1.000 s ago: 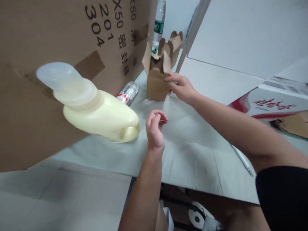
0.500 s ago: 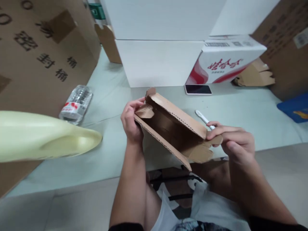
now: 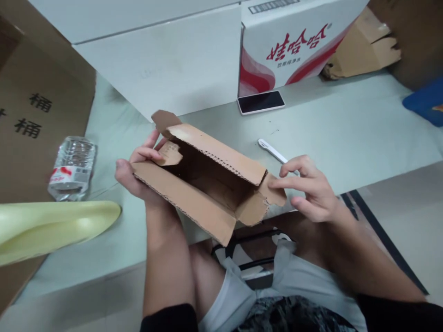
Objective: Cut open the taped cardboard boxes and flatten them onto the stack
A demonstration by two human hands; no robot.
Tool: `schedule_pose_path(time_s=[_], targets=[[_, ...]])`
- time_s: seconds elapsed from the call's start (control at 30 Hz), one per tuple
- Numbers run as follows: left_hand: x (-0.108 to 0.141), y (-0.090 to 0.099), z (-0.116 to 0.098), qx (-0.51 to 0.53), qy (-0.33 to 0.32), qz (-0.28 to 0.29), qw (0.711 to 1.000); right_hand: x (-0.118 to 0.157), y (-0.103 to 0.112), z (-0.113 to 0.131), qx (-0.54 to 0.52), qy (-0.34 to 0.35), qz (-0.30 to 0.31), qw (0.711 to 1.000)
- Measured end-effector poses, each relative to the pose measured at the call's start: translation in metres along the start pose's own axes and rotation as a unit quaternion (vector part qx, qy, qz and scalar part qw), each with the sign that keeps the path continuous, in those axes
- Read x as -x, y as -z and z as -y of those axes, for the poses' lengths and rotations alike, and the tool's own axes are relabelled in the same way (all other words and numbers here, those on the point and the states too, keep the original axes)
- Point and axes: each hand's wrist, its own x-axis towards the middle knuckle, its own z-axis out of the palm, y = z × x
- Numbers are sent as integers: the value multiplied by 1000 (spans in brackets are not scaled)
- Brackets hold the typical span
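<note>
A small brown cardboard box (image 3: 187,198) is tilted in front of me with its top open and its end flaps spread. My left hand (image 3: 140,177) grips its left end, fingers by the small inner flap and thumb on the outside. At the right end, my right hand (image 3: 311,191) has its fingers apart, with one fingertip against the end flap (image 3: 277,191). Just beyond that hand, a slim white tool (image 3: 272,150) with a small hole at its tip lies on the table, its near end hidden behind the fingers.
A phone (image 3: 261,102) lies before a white and red carton (image 3: 287,50) and white boxes (image 3: 166,64). To the left are a clear plastic bottle (image 3: 72,168), a pale yellow curved object (image 3: 62,226) and a large carton (image 3: 51,161). Folded cardboard (image 3: 363,50) rests at back right.
The view has shifted. The box has turned so its opening faces me more, and its near side flap has folded outward. My right hand has loosened from the end flap, fingers spreading.
</note>
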Motion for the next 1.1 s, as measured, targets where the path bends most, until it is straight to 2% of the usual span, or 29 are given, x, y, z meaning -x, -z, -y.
schedule_pose_path(time_s=[0.13, 0.27, 0.4, 0.5, 0.6, 0.67, 0.83, 0.93, 1.1], targets=[[4, -12, -1, 21, -2, 60, 998, 2, -11, 0, 6, -14, 8, 1000], [5, -9, 5, 1, 1, 72, 997, -1, -13, 0, -19, -36, -8, 999], [3, 1, 11, 9, -3, 120, 993, -1, -11, 3, -57, -120, -65, 989], [1, 6, 16, -4, -20, 152, 988, 0, -13, 5, -144, -185, -115, 965], [0, 10, 20, -32, -37, 167, 985, -1, -18, 7, -242, -181, -152, 941], [2, 11, 22, -45, -37, 170, 984, -2, -21, 8, -257, -158, -140, 943], [5, 8, 23, -28, -27, 155, 987, -8, -25, 11, -91, -111, -119, 983], [5, 4, 25, -37, -31, 126, 991, -10, -29, 11, -30, -83, -123, 988], [4, 1, 28, -30, -42, 98, 994, -8, -33, 9, 10, -77, -138, 987]])
